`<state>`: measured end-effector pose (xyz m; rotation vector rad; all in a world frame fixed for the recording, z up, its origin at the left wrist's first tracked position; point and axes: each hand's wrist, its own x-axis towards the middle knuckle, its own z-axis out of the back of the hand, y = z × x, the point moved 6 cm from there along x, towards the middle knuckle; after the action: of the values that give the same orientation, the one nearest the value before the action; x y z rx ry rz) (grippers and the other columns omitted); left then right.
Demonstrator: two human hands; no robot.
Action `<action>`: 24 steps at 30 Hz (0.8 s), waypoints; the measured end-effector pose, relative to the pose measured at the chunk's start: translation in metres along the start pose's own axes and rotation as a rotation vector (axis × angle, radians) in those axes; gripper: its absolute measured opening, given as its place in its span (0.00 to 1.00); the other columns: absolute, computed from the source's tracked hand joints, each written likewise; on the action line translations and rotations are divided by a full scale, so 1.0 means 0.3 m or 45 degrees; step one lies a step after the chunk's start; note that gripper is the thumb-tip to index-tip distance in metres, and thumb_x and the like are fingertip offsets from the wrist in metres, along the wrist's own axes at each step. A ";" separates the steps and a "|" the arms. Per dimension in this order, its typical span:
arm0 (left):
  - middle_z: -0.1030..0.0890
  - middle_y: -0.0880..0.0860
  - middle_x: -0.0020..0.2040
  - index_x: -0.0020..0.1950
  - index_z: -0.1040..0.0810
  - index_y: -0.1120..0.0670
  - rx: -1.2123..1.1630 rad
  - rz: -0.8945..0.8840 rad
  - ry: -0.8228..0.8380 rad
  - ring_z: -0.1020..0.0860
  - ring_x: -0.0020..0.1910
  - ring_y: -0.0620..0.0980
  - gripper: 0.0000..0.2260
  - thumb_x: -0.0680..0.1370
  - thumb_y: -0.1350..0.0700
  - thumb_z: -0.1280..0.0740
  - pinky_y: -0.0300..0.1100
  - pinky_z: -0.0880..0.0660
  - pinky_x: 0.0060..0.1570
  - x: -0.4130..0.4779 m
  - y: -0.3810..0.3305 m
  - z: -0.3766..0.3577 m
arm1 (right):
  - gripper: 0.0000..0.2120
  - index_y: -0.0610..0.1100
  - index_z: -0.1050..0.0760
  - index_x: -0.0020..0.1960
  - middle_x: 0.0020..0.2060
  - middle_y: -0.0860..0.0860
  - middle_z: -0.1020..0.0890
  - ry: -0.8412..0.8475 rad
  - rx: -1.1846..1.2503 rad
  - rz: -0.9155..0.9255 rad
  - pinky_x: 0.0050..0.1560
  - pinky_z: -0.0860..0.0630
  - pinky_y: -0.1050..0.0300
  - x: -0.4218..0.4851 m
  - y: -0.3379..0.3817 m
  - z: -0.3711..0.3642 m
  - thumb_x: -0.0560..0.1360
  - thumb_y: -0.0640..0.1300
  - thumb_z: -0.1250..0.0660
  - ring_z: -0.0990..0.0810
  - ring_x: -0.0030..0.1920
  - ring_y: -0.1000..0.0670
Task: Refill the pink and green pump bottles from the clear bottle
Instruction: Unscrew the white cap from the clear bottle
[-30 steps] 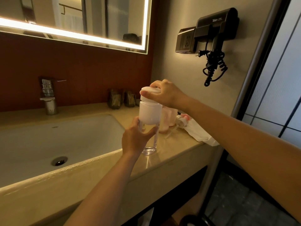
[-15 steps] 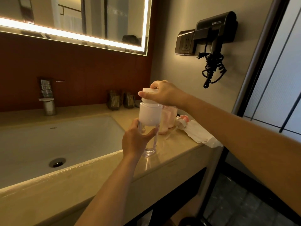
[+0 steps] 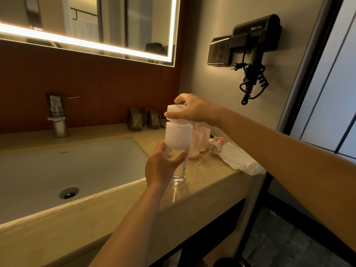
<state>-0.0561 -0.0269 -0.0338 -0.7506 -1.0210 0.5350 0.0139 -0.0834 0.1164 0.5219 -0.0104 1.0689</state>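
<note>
Head view, right hand (image 3: pixel 196 110) rotated further on cap (image 3: pixel 174 109)

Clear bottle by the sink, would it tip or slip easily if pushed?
Probably tippy: the clear bottle is tall on a narrow base, and the right hand grips its cap high up. Its smooth wall and the glossy counter suggest it could slide. The left hand steadies it.

left hand (image 3: pixel 160 166) grips clear bottle (image 3: pixel 178 151) | right hand (image 3: pixel 194 110) grips white cap (image 3: pixel 174 112)
</note>
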 end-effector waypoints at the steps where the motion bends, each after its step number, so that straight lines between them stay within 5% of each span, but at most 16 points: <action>1: 0.21 0.53 0.57 0.64 0.30 0.55 0.002 0.000 0.000 0.23 0.50 0.50 0.30 0.67 0.42 0.28 0.40 0.25 0.42 0.001 0.001 -0.001 | 0.29 0.45 0.38 0.70 0.66 0.45 0.31 0.038 0.117 -0.005 0.50 0.29 0.59 -0.003 -0.004 -0.001 0.73 0.51 0.32 0.30 0.56 0.50; 5: 0.21 0.53 0.56 0.63 0.30 0.55 0.002 -0.005 -0.011 0.24 0.48 0.49 0.30 0.67 0.41 0.28 0.42 0.25 0.42 0.000 -0.001 0.000 | 0.30 0.48 0.41 0.72 0.69 0.45 0.33 0.195 0.240 0.020 0.55 0.29 0.56 -0.012 -0.002 -0.004 0.74 0.44 0.32 0.30 0.60 0.47; 9: 0.21 0.52 0.56 0.64 0.30 0.54 -0.001 0.001 -0.014 0.26 0.46 0.45 0.30 0.68 0.41 0.28 0.39 0.27 0.40 -0.003 -0.004 0.001 | 0.36 0.50 0.44 0.74 0.73 0.46 0.40 0.032 -0.210 0.052 0.64 0.33 0.45 0.007 0.007 0.007 0.72 0.63 0.37 0.38 0.70 0.42; 13: 0.21 0.52 0.55 0.63 0.30 0.53 -0.009 0.016 -0.002 0.27 0.46 0.45 0.29 0.67 0.41 0.28 0.39 0.28 0.39 -0.003 -0.001 0.000 | 0.37 0.48 0.39 0.71 0.68 0.45 0.35 -0.087 -0.551 0.031 0.58 0.28 0.46 0.012 0.006 0.001 0.70 0.70 0.43 0.32 0.65 0.42; 20: 0.21 0.52 0.56 0.63 0.30 0.53 -0.006 0.022 0.001 0.27 0.46 0.45 0.30 0.68 0.41 0.28 0.38 0.29 0.39 -0.003 -0.002 -0.002 | 0.27 0.48 0.38 0.70 0.66 0.46 0.34 0.103 -0.025 0.090 0.49 0.28 0.58 0.005 0.014 -0.018 0.74 0.48 0.33 0.30 0.61 0.45; 24: 0.21 0.52 0.57 0.64 0.30 0.54 -0.009 0.016 -0.003 0.24 0.49 0.47 0.30 0.67 0.40 0.28 0.37 0.29 0.40 -0.005 -0.001 -0.001 | 0.34 0.49 0.43 0.73 0.72 0.45 0.38 0.005 -0.174 0.067 0.61 0.30 0.48 0.006 0.015 -0.006 0.73 0.62 0.39 0.34 0.68 0.42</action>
<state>-0.0565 -0.0284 -0.0345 -0.7635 -1.0219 0.5435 0.0105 -0.0794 0.1172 0.3978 -0.0941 1.1121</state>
